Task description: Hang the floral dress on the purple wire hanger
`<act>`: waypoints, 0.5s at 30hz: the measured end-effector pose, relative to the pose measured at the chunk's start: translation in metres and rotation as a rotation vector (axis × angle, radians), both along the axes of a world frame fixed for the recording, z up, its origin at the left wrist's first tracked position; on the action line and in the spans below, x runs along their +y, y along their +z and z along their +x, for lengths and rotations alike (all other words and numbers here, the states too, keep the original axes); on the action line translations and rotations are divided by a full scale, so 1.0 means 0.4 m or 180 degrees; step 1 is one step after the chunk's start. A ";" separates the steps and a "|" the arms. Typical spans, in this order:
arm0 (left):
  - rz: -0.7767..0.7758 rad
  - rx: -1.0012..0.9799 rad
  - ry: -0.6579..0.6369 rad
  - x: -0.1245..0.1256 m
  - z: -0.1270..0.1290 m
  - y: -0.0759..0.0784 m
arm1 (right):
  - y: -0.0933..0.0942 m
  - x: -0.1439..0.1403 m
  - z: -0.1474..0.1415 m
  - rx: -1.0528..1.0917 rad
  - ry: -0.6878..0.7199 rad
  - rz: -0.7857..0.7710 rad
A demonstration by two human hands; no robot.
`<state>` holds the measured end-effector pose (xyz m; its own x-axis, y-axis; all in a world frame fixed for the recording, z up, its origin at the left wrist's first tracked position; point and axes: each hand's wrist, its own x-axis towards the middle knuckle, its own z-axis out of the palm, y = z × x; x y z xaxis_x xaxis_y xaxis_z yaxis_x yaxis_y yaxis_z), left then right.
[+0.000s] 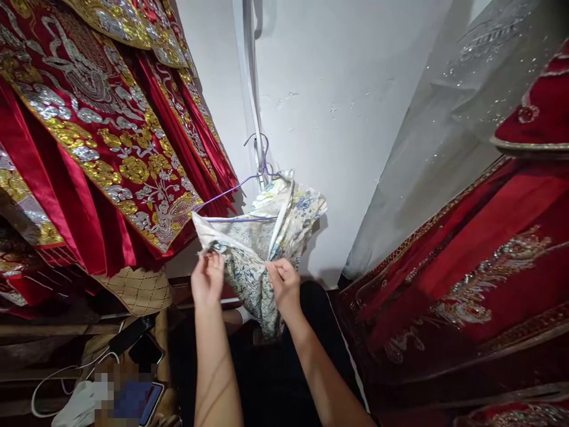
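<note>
White wall is filling the middle of the view. Red embroidered robes with gold and silver patterns are hanging at the left, more red embroidered fabric is spreading down the right side, and a sheer sequined veil is draping beside it. A floral garment, pale with blue and yellow print, is hanging in the centre against the wall, bunched on a purple wire hanger. Left hand is pinching the garment's lower left edge, fingers closed on the cloth. Right hand is gripping a fold of the same garment just right of it, fingers clenched. Hands are near each other, not touching. A white cable is lying at lower left, near a dark phone.
</note>
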<state>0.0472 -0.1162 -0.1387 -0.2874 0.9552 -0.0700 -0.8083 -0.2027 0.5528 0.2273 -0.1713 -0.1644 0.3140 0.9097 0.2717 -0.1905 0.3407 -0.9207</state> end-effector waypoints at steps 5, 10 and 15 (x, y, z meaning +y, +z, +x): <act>-0.0550 0.0356 0.0038 -0.066 0.060 -0.078 | -0.032 -0.035 0.037 0.0358 0.0225 -0.0319; 0.0320 0.0639 -0.0305 -0.121 0.099 0.000 | -0.011 -0.030 0.078 0.0041 0.0387 -0.0484; 0.0733 0.1710 -0.0857 -0.215 0.214 0.092 | 0.012 -0.060 0.043 0.0071 0.1328 -0.0649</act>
